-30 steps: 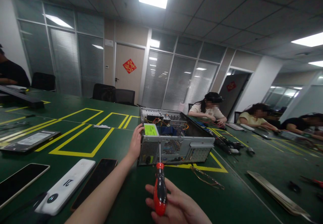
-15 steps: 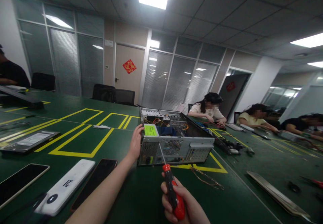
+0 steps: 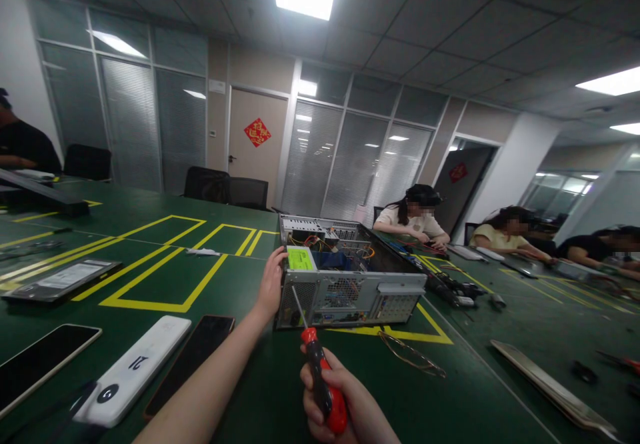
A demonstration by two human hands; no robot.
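Note:
An opened computer case (image 3: 400, 284) lies on the green table, its rear panel facing me and its wiring exposed. At its left side, my left hand (image 3: 271, 282) grips the edge, fingers partly hidden by the case. My right hand (image 3: 333, 394) is wrapped round a screwdriver (image 3: 324, 381) with a red and black handle. Its metal shaft points up and left, the tip in front of the power supply's mesh (image 3: 303, 297); I cannot tell whether it touches. A yellow-green label (image 3: 300, 259) sits on the power supply above.
Left of me lie a hard drive (image 3: 63, 281), a white power bank (image 3: 135, 367) and two phones, one dark (image 3: 193, 361). To the right are a thin wire loop (image 3: 413, 354), a long metal cover (image 3: 550, 381) and dark cables (image 3: 453, 287). Co-workers sit farther along the table.
My right hand has moved left with the screwdriver, so the tip has shifted from the middle of the rear panel to the mesh at its left. My left hand stays on the case.

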